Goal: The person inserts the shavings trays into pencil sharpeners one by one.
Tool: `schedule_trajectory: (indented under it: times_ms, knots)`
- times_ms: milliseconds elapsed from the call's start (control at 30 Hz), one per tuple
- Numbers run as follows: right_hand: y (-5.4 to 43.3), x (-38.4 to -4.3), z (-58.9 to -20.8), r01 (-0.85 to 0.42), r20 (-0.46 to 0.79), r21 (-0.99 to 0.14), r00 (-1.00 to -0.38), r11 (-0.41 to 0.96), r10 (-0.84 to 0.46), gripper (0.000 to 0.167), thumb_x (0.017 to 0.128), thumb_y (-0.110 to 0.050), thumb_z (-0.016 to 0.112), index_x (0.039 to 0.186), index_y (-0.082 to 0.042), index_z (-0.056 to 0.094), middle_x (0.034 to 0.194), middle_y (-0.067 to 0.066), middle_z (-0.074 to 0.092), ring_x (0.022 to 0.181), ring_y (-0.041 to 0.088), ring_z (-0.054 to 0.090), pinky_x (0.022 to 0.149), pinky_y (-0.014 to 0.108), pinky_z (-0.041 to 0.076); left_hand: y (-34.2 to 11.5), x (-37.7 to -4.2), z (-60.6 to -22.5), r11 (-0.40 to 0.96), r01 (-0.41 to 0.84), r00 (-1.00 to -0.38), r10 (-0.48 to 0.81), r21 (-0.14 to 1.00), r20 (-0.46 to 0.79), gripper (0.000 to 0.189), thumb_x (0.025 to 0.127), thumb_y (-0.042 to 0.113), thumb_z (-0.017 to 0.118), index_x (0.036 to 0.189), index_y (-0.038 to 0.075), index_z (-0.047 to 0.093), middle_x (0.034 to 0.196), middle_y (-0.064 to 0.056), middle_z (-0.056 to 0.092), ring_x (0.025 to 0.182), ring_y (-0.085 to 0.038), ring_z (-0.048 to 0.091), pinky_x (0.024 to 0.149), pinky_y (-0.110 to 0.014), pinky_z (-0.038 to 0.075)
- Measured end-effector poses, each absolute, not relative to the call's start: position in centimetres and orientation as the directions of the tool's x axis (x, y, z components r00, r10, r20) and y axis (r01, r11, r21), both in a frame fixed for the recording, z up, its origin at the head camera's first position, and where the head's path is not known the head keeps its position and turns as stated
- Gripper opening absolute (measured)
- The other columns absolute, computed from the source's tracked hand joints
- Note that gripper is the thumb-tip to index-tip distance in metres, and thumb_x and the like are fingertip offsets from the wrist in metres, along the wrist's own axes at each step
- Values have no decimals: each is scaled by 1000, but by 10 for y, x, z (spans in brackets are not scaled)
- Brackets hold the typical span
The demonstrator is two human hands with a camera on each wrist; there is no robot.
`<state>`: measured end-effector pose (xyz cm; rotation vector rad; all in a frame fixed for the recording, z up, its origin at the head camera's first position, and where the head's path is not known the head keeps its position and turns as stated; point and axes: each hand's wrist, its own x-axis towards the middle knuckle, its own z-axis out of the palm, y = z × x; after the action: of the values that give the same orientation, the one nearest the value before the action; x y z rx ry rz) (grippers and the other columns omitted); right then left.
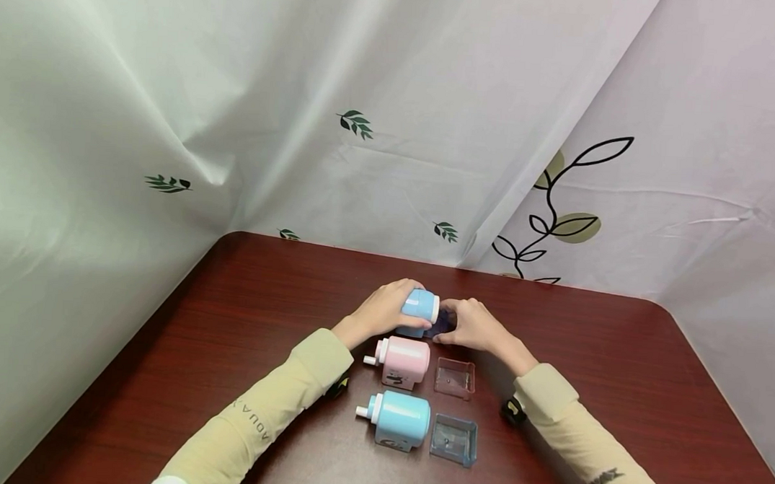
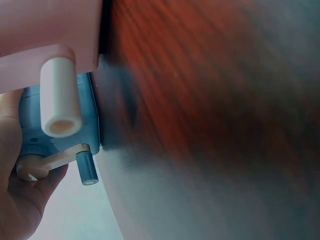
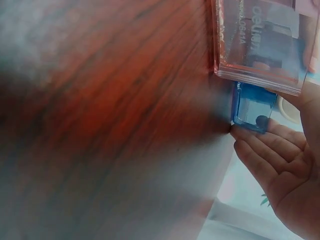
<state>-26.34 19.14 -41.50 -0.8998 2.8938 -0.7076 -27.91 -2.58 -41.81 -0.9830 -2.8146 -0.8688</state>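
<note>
My left hand (image 1: 387,305) grips a blue crank pencil sharpener (image 1: 417,306) at the back of the row. In the left wrist view, this sharpener's crank handle (image 2: 87,167) points toward the camera, partly behind the pink sharpener (image 2: 30,35). On the sharpener's right side, my right hand (image 1: 478,325) has thumb and fingers around its dark blue see-through drawer (image 1: 441,322). The right wrist view has the fingertips against that drawer (image 3: 252,107), the thumb mostly hidden behind a clear pinkish drawer (image 3: 235,55).
Nearer me stand a pink sharpener (image 1: 407,358) and a light blue sharpener (image 1: 402,418), cranks to the left. Their see-through drawers, one pinkish (image 1: 455,378) and one bluish (image 1: 454,440), lie just to their right on the brown table (image 1: 260,323). A white curtain (image 1: 364,183) hangs behind.
</note>
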Motion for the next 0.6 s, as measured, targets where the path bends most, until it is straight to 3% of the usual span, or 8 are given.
schedule_trajectory:
  times_ms: [600]
  knots:
    - [189, -267, -417, -534, 96, -465, -823, 706, -560, 57, 71, -29, 85, 114, 1, 64, 100, 9, 73, 86, 13, 69, 72, 28, 54, -26, -278, -418, 641, 572, -806, 553, 512, 209, 66, 80, 46, 74, 129, 9, 52, 118, -7, 61, 96, -19, 61, 84, -34, 52]
